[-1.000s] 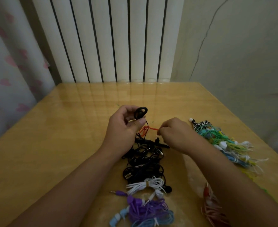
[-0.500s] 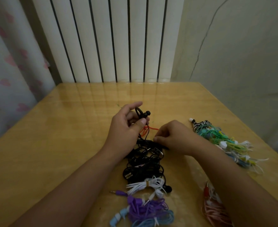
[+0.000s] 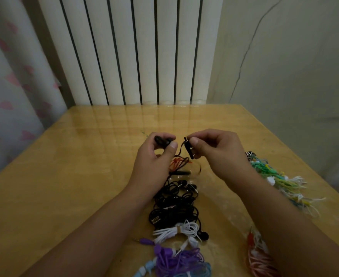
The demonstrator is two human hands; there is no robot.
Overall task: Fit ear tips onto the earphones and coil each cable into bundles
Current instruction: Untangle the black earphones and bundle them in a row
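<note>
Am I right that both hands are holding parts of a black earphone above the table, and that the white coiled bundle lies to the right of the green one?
Not quite: the head view shows the white bundle to the left of the green bundle, near the middle of the table. The rest holds: the left hand and right hand each hold part of the black earphone.

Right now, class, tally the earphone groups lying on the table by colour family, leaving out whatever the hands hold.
Black tangle: 1
White bundle: 1
Purple bundle: 1
Light blue bundle: 1
Pink bundle: 1
Green, yellow and white heap: 1
Orange cable: 1
Total: 7 groups; single earphones inside each cannot be counted.
</note>
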